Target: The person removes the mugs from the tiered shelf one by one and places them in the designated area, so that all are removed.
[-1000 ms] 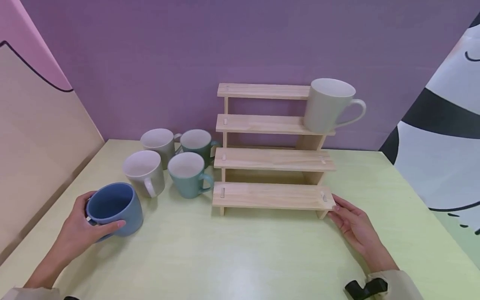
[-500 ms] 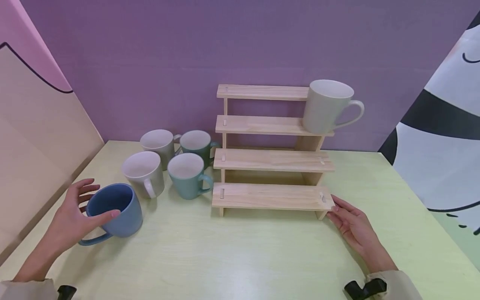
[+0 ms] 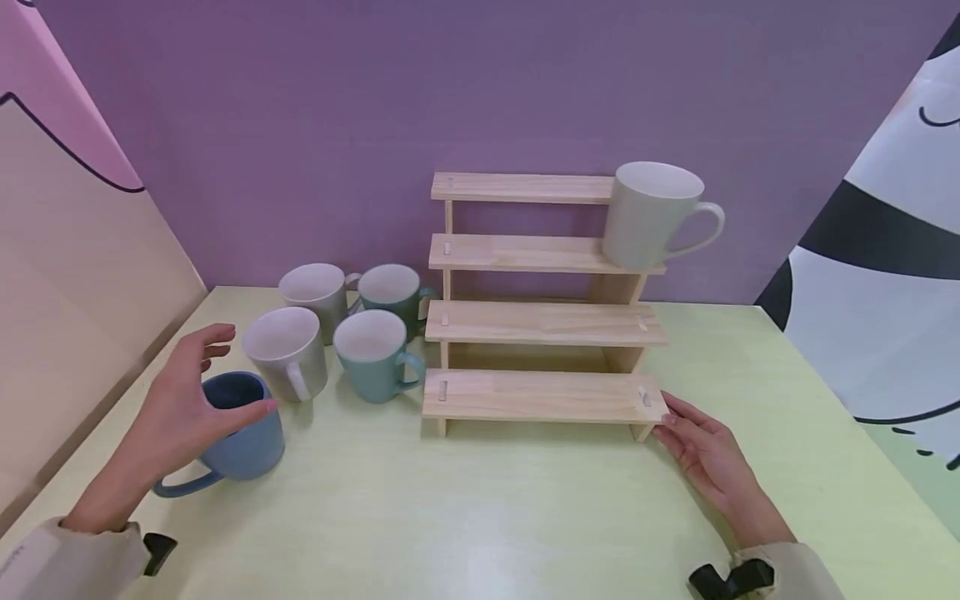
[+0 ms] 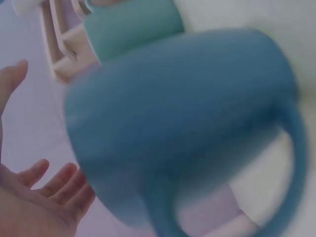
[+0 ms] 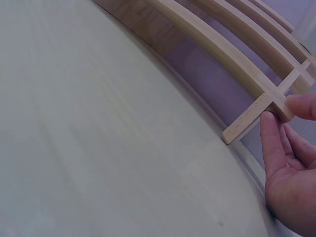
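A blue mug (image 3: 251,450) stands upright on the table at the left, its handle turned toward the front left. My left hand (image 3: 180,408) hovers over and in front of it, thumb and fingers spread, holding nothing. In the left wrist view, the blue mug (image 4: 173,108) fills the middle, with the fingers of my left hand (image 4: 37,205) apart at the lower left. My right hand (image 3: 708,467) pinches the right end of the lowest step of a wooden tiered shelf (image 3: 540,396). The right wrist view shows the thumb above and fingers below that board (image 5: 279,106).
A tall white mug (image 3: 648,225) stands on the shelf's right end, handle to the right. Left of the shelf are a pale mug (image 3: 288,367), a greyish mug (image 3: 322,304), a teal mug (image 3: 375,371) and a dark green mug (image 3: 397,304). A purple wall (image 3: 300,125) rises behind.
My left hand has let go of the blue mug, opened its fingers and moved up and to the right over it. My right hand keeps its hold on the shelf.
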Tool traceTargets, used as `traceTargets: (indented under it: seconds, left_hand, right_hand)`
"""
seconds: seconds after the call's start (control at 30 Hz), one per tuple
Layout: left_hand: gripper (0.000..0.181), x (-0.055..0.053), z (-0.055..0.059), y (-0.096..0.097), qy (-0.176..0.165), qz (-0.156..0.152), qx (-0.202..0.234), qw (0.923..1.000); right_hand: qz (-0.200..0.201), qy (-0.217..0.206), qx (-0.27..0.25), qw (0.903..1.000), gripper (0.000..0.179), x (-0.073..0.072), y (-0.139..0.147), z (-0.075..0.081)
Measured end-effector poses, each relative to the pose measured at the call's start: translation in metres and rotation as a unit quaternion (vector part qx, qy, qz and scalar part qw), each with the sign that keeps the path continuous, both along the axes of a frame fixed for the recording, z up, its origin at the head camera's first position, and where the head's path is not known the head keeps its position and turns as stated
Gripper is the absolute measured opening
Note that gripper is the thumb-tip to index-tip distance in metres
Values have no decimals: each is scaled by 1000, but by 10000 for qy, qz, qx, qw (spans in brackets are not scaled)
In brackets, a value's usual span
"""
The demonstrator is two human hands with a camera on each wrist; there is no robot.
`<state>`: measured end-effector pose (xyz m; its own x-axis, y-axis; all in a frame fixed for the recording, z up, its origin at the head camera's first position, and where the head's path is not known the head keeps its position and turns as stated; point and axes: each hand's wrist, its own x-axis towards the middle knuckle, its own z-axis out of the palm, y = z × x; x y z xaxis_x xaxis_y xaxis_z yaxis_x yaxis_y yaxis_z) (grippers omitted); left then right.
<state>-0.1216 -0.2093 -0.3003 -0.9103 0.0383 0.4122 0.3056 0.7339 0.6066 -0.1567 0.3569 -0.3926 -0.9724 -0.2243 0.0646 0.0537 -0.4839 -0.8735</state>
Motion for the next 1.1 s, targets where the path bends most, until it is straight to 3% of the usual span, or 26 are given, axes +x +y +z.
traceTargets:
  seconds: [0.2, 0.4, 0.6, 0.8, 1.1]
  left_hand:
    - [87, -5, 13, 31, 54, -373, 129, 9992]
    - [81, -16, 26, 65, -219, -852, 449, 9951]
    - [84, -31, 37, 92, -500, -1075, 548, 9914]
    - [85, -45, 39, 107, -535, -1179, 640, 9895]
    - [83, -57, 44, 119, -661, -1263, 862, 9860]
  right_hand:
    - [-22, -108, 89, 9999, 35, 1, -1, -2]
    - [-120, -194, 249, 9994, 35, 1, -1, 0]
    - [-110, -195, 254, 9994, 35, 1, -2, 4]
    - [-126, -155, 248, 9995, 34, 1, -1, 2]
    - [-109, -174, 165, 9997, 35, 2, 0, 3]
